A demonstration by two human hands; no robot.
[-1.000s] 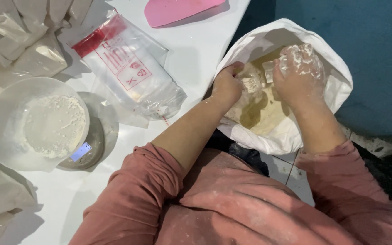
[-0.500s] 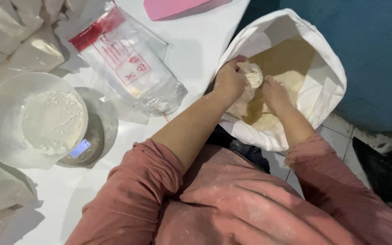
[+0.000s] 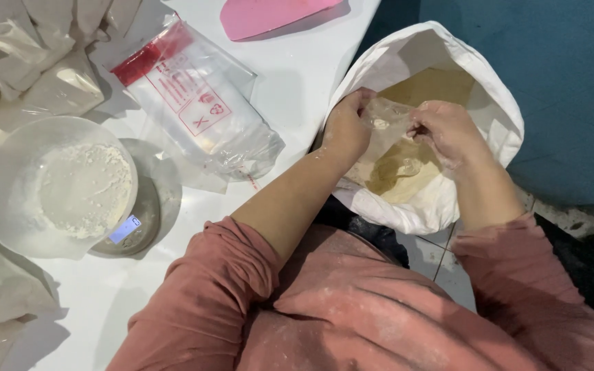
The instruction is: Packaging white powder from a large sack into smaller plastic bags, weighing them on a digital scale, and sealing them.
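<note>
Both hands pinch small clear plastic bag (image 3: 388, 122), upper right of frame, over mouth of big white sack (image 3: 479, 82). Left hand (image 3: 346, 127) grips bag's left edge, fingers closed on film; right hand (image 3: 448, 130) holds right edge same way. Bag stretched btwn them, bit of pale powder inside. Yellowish flour (image 3: 400, 175) in sack below. Left of frame: bowl w/ white powder (image 3: 80, 189) on round scale (image 3: 147, 213), white table (image 3: 297, 82). Red-topped zip bags (image 3: 197, 103) at center top, pink scraper (image 3: 269, 15) at top edge.
</note>
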